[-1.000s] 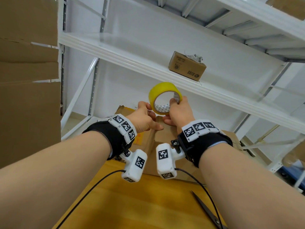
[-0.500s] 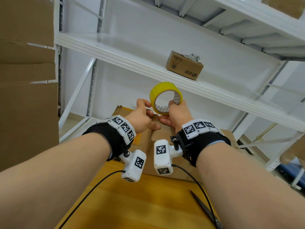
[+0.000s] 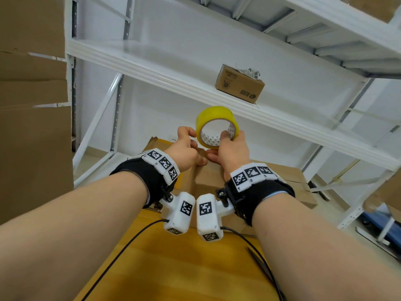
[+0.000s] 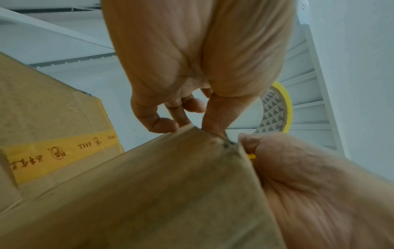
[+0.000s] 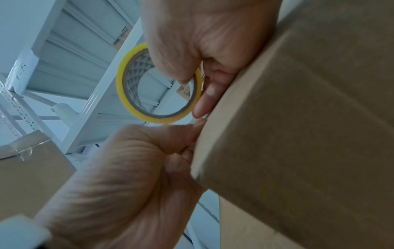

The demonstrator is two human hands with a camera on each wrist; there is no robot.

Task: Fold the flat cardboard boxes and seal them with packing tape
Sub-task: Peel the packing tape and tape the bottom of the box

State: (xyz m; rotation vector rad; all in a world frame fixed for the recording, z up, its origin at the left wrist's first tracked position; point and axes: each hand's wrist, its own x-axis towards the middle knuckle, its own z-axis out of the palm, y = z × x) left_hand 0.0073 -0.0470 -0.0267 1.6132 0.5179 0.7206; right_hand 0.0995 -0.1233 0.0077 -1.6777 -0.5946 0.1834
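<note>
Right hand (image 3: pixel 233 148) curls around the yellow tape roll (image 3: pixel 217 124), fingers through its core, holding it upright just above the far top edge of the cardboard box (image 3: pixel 212 179). Left hand (image 3: pixel 186 148) has fingers curled, thumb and fingertips pressing at the box's top corner right beside the roll; whether it pinches the tape end can't be told. Box stands on the wooden table (image 3: pixel 173 268).
</note>
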